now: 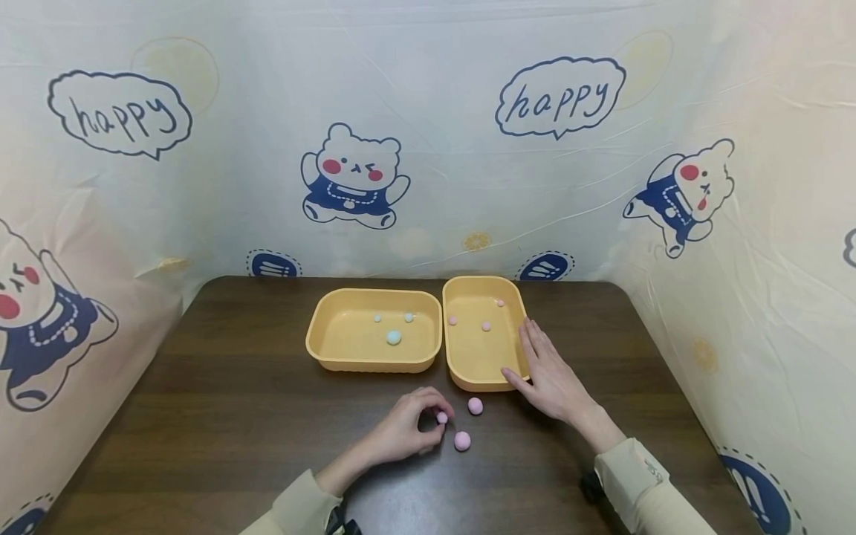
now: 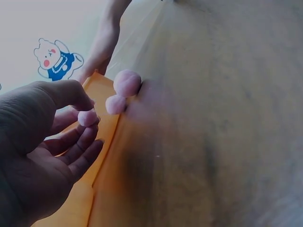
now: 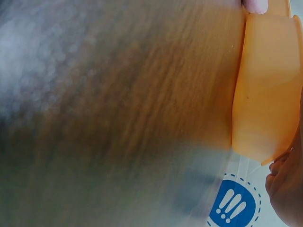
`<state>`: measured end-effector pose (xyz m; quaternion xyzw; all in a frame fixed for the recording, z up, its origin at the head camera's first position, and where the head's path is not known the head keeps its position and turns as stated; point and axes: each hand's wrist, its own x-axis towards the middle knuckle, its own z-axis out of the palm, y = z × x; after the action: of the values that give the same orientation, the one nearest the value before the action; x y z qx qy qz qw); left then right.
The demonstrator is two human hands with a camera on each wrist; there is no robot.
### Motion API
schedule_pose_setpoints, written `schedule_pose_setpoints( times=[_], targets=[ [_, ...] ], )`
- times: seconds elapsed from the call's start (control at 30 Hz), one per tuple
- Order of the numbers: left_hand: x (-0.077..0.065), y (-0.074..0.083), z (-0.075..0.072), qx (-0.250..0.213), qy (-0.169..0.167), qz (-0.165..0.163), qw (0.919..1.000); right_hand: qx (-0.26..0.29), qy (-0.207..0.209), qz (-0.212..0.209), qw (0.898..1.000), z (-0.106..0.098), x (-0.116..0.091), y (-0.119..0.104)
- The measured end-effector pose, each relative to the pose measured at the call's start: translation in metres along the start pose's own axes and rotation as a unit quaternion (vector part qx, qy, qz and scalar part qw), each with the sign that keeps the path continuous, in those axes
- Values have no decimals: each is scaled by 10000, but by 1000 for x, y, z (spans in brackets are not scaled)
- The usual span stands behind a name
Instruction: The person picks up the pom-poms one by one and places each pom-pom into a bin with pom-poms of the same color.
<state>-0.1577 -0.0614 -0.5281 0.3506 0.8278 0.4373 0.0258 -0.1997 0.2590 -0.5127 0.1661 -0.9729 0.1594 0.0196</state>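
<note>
Between thumb and fingertips, my left hand (image 1: 404, 429) pinches a small pink ball (image 1: 442, 418), also plain in the left wrist view (image 2: 87, 118). Two larger pink balls, one nearer (image 1: 462, 441) and one farther (image 1: 475, 406), lie on the table just right of that hand. My right hand (image 1: 553, 377) rests with extended fingers along the right rim of the right yellow tray (image 1: 478, 364), its thumb at the near corner. Three small pink balls sit inside this tray. In the right wrist view, the fingers (image 3: 276, 168) touch the tray's edge.
A left yellow tray (image 1: 344, 338) stands beside the right one, nearly touching it, with three pale blue-green balls inside. Both are toward the back of the dark wooden table (image 1: 221, 401). A printed cloth (image 1: 441, 89) hangs behind and at the sides.
</note>
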Motion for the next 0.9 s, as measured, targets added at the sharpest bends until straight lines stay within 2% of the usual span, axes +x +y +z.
schedule_pose_setpoints(
  times=[0.4,0.7,0.9],
  targets=[
    [7,4,-7,79,-18,-7,10000,31,-24,36,10000,0,0,0],
    [13,7,-11,-153,-91,-117,9998,34,-41,59,10000,1,0,-1],
    [17,9,-11,-181,29,-10,9998,21,-56,76,10000,0,0,-1]
  ],
)
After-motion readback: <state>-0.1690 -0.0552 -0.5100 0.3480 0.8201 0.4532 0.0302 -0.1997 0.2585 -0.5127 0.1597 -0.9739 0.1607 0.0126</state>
